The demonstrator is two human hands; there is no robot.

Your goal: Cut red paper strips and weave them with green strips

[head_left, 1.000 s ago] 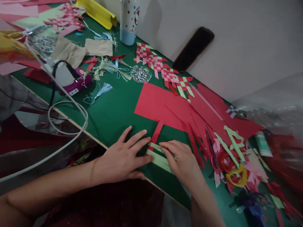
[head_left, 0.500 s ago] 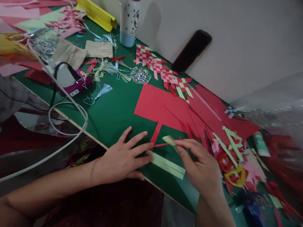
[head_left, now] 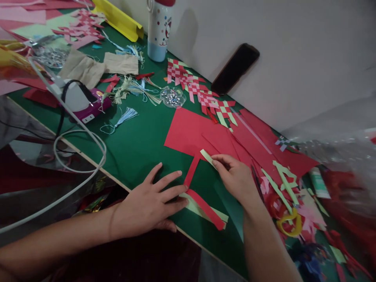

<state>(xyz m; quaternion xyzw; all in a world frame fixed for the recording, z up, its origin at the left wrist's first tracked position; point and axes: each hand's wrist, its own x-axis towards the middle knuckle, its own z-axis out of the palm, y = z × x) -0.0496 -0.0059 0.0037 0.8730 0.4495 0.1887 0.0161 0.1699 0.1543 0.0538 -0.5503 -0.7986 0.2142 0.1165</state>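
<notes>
My left hand [head_left: 157, 199] lies flat on the green table with its fingers spread, its fingertips over the left ends of the paper strips. From there a red strip [head_left: 205, 207] runs to the lower right, across light green strips [head_left: 192, 203]. Another red strip [head_left: 192, 170] slants up from the fingertips to a large red sheet [head_left: 186, 131]. Between its thumb and index finger, my right hand [head_left: 233, 172] pinches a light green strip [head_left: 207, 155], whose free end points up and left near the sheet's lower edge.
Woven paper pieces [head_left: 202, 90], a bead dish [head_left: 172, 97], tassels [head_left: 126, 117] and a bottle [head_left: 158, 35] stand or lie farther back. A phone [head_left: 235, 69] leans at the wall. Yellow-handled scissors [head_left: 289, 223] and scraps are at right. A white cable [head_left: 104, 150] loops over the left edge.
My right hand has moved up and slightly left with the light green strip. One red strip now lies over the green strips at lower right. My left hand has hardly moved.
</notes>
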